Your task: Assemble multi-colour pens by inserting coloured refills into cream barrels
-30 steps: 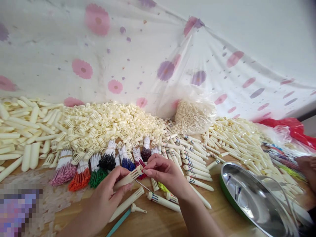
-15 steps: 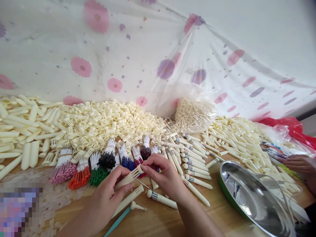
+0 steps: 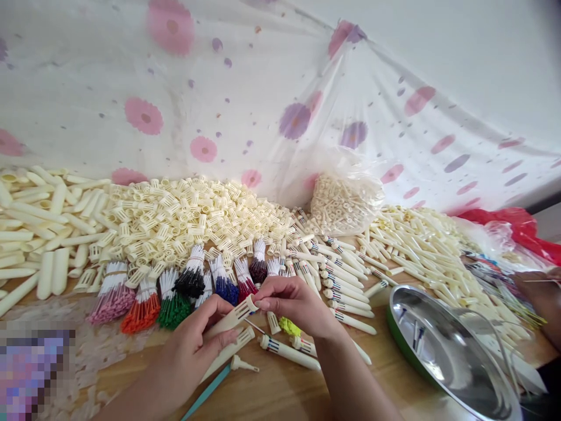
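A pale plastic sheet (image 3: 263, 76) printed with pink and purple flowers (image 3: 144, 116) hangs behind the table (image 3: 284, 394). It gathers to a peak right of centre, its upper edge sloping down rightward. The wall (image 3: 464, 47) above is plain, darkening at the upper right corner. The table is brown wood-grain. The light is soft.
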Demonstrator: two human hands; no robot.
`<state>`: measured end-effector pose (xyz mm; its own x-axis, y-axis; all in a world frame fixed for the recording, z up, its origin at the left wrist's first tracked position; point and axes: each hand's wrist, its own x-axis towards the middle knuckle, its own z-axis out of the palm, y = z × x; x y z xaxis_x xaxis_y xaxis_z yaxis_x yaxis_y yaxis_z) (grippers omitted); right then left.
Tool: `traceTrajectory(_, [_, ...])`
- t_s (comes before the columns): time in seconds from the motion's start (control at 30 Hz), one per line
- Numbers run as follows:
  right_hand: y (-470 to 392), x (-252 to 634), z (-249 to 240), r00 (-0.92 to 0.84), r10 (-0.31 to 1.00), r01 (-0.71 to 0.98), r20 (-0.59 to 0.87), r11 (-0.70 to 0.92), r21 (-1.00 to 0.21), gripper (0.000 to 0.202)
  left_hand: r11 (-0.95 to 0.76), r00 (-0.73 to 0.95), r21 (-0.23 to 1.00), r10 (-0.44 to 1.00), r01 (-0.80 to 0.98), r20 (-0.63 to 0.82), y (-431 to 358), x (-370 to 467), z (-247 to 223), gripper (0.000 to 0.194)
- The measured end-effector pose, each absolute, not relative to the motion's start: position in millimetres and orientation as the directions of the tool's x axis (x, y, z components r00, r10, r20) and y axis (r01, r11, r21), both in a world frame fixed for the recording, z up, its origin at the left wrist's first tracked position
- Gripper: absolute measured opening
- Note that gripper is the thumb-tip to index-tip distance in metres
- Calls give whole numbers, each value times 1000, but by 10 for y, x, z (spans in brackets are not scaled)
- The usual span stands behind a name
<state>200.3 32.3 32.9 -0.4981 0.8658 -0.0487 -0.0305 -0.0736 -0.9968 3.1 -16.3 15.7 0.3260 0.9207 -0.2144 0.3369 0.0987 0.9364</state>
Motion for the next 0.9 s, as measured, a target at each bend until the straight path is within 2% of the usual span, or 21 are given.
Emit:
traceTrajectory(0.27, [401, 2084, 290, -611, 778, -29, 145, 162, -986, 12, 217, 428, 958, 859, 190, -279, -182, 20, 164, 19])
traceTrajectory(0.53, [389, 2135, 331, -660, 718, 0, 222, 296, -955, 13, 388, 593, 922, 743, -2, -311, -161, 33, 220, 23])
traceTrajectory(0.7, [337, 2139, 386, -633, 738, 123, 234, 394, -911, 13, 336, 555, 941, 774, 47, -305, -187, 24, 171, 21])
traceTrajectory(0.9, [260, 2176, 455, -673, 712, 201, 201, 438, -876, 15, 173, 459, 955, 847, 243, -270, -213, 43, 184, 14])
